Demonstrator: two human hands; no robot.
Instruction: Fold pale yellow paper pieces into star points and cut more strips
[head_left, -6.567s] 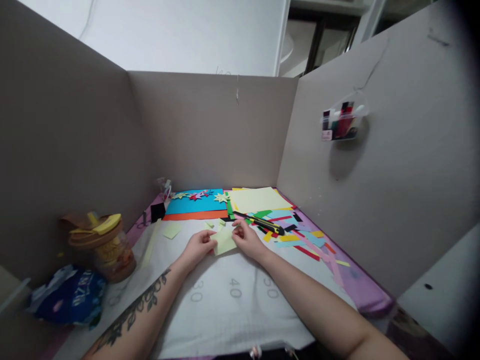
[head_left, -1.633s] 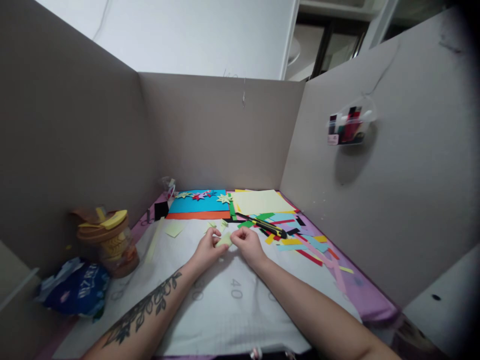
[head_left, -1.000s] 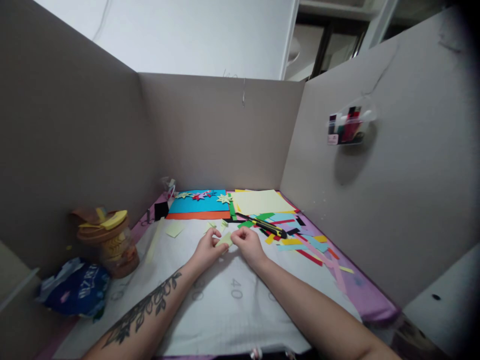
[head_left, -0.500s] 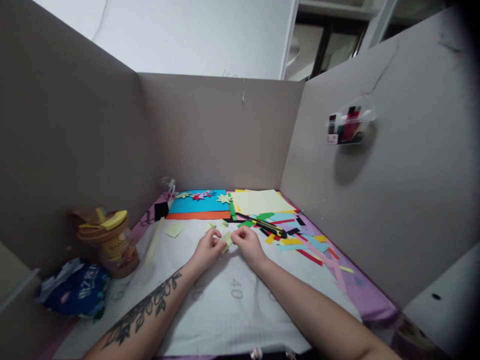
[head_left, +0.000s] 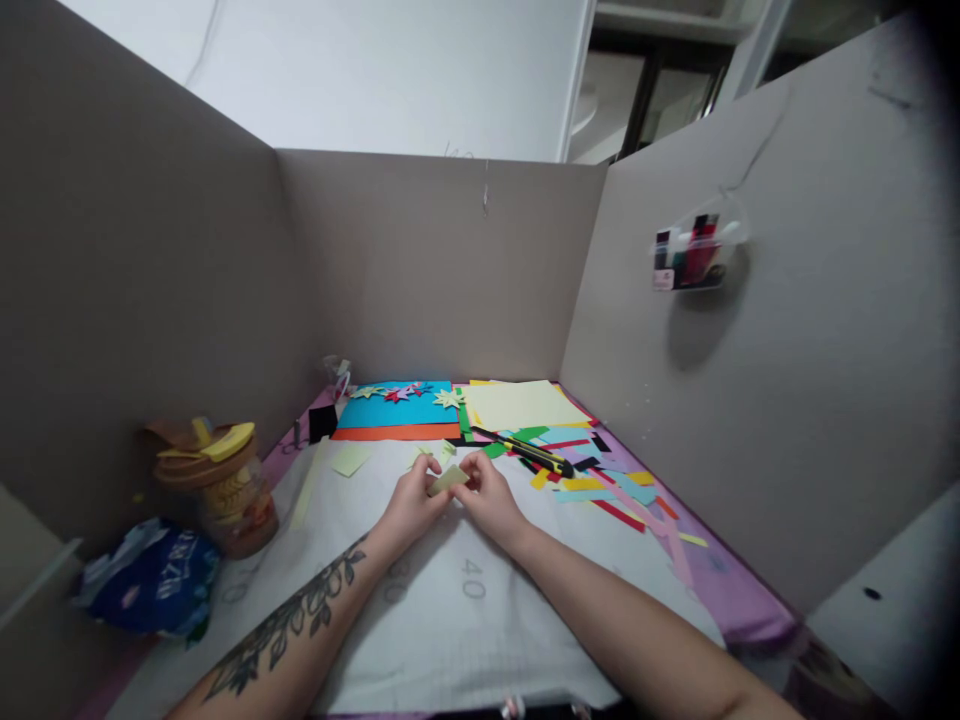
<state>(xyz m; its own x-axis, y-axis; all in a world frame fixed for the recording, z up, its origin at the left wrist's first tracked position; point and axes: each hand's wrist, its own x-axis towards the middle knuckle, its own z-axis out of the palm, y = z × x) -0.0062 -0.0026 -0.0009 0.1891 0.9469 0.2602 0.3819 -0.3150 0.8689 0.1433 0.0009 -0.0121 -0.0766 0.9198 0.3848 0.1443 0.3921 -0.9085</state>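
A small pale yellow-green piece of paper [head_left: 450, 480] is held up between my two hands over the white sheet. My left hand [head_left: 415, 495] pinches its left side, and my right hand [head_left: 486, 492] grips its right side with thumb and fingers. Just beyond my fingers lie small folded pieces of the same paper [head_left: 448, 451]. A flat pale green square [head_left: 350, 460] rests to the left, beside a long pale strip [head_left: 309, 485]. Several folded paper stars [head_left: 397, 393] sit on blue paper [head_left: 352, 410] at the back.
A black and yellow utility knife [head_left: 536, 455] lies among coloured paper strips [head_left: 615, 490] on the right. Pale yellow sheets [head_left: 525, 404] are behind it. At the left stand a brown-lidded cup [head_left: 232, 500] and a blue packet [head_left: 161, 580]. Grey panels [head_left: 442, 260] enclose the table.
The paper in my hands has turned from upright and slanted to a flatter, wider angle. My right hand has shifted slightly, its thumb now under the paper's right edge.
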